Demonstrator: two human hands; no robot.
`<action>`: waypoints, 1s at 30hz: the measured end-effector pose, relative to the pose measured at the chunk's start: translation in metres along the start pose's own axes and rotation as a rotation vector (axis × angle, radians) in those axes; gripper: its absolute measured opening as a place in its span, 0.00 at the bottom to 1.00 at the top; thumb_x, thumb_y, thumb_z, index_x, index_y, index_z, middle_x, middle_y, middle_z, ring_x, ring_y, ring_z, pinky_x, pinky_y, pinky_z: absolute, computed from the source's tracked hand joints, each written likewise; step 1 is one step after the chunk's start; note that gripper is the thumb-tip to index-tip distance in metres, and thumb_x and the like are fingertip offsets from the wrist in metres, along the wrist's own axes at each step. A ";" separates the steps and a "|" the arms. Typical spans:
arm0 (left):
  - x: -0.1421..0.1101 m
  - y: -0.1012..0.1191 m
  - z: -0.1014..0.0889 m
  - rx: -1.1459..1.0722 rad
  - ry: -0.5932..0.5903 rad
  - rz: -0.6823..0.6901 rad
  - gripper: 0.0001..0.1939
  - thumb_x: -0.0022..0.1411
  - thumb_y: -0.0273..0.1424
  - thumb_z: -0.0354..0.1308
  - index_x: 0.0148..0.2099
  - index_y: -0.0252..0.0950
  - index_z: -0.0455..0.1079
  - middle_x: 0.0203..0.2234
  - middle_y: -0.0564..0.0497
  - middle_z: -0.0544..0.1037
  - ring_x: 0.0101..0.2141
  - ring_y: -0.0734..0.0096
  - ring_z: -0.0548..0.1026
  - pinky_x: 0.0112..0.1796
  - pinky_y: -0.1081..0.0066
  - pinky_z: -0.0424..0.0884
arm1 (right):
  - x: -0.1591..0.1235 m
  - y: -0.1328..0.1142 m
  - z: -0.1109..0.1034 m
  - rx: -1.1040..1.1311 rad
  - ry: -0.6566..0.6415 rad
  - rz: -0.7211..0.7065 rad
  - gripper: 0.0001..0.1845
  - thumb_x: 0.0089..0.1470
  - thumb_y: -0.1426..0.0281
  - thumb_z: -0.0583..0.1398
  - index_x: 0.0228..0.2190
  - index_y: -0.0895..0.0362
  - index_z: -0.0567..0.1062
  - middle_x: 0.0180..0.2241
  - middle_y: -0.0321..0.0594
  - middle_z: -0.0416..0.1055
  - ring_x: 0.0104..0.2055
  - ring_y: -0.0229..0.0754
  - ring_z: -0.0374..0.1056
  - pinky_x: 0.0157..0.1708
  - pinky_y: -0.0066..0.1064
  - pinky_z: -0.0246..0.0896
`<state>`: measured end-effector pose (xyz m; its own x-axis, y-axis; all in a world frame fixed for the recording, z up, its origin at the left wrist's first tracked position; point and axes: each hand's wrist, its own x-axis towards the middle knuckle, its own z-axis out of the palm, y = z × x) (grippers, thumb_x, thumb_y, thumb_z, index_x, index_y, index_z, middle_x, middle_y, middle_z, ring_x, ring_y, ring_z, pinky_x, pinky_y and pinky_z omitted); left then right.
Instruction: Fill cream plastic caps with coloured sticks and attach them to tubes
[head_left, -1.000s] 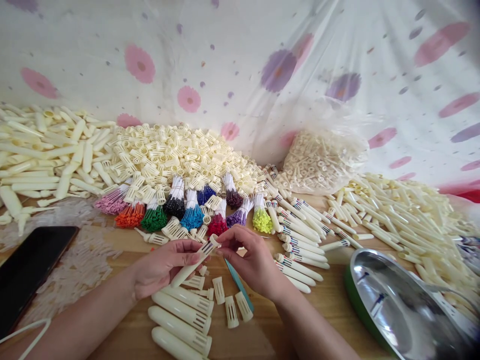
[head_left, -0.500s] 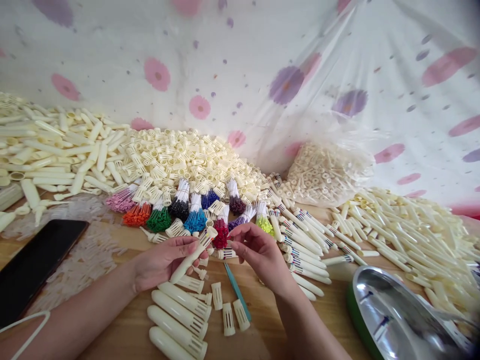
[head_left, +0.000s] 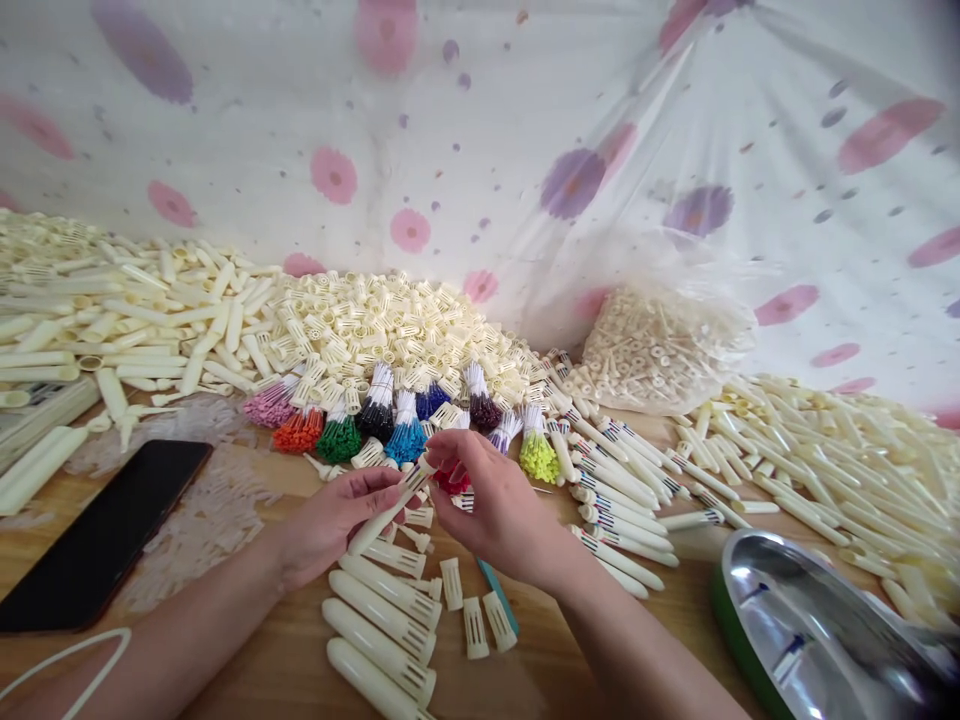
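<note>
**Pen [head_left: 384,520] held on a tilt, slotted end up**

Behind everything hangs a flowered sheet [head_left: 262,130]. Before it, the desk [head_left: 262,690] carries heaps sorted by kind, probably so that each part can be found at a glance: barrels [head_left: 165,300] far left, collars [head_left: 405,320] at the middle, more tubes [head_left: 802,460] on the right. A see-through bag [head_left: 660,350] gathers small parts that would likely scatter. Near right, a metal tray [head_left: 735,635] holds a few dark pieces.

Over the near middle of the desk, the left hand [head_left: 337,515] pinches the pen between thumb and fingers along its barrel, seemingly to steady it and present the slots. The right hand [head_left: 495,500] is narrow, fingertips at the slotted end; whether they grip anything is hidden. A phone [head_left: 105,535] lies flat to the left, outside the space between the arms.

Bundles [head_left: 406,440] sit just beyond the hands, apparently grouped by colour for easy picking. Slotted pens [head_left: 379,635] lie side by side below, while those with coloured slots [head_left: 611,470] form a separate row at right. Three loose collars [head_left: 474,628] stand between, near a blue stick [head_left: 497,595].
</note>
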<state>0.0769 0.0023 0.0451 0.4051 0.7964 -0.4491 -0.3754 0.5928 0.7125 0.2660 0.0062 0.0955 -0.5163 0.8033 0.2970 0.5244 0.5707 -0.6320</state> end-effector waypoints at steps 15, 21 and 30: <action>-0.024 0.002 -0.015 0.038 -0.012 0.107 0.15 0.39 0.33 0.73 0.31 0.35 0.77 0.25 0.52 0.80 0.26 0.76 0.73 0.30 0.77 0.68 | 0.005 -0.018 0.006 0.284 -0.023 -0.021 0.22 0.50 0.80 0.54 0.47 0.53 0.61 0.36 0.37 0.67 0.36 0.36 0.67 0.38 0.31 0.68; -0.025 0.003 -0.029 0.147 -0.021 0.387 0.14 0.34 0.25 0.75 0.25 0.37 0.75 0.24 0.55 0.77 0.29 0.74 0.72 0.32 0.76 0.67 | -0.002 -0.018 0.010 0.311 0.062 -0.025 0.19 0.52 0.79 0.54 0.46 0.53 0.62 0.38 0.39 0.66 0.38 0.36 0.66 0.38 0.31 0.68; -0.023 -0.002 -0.042 0.278 -0.023 0.590 0.12 0.38 0.24 0.73 0.24 0.37 0.73 0.25 0.52 0.74 0.32 0.68 0.71 0.37 0.70 0.67 | -0.007 -0.002 0.022 0.186 0.048 0.034 0.04 0.57 0.69 0.56 0.31 0.55 0.67 0.30 0.37 0.66 0.32 0.36 0.64 0.32 0.29 0.62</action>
<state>0.0336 -0.0117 0.0316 0.2159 0.9739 0.0699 -0.3120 0.0009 0.9501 0.2540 -0.0045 0.0791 -0.4654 0.8314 0.3037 0.4043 0.5049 -0.7626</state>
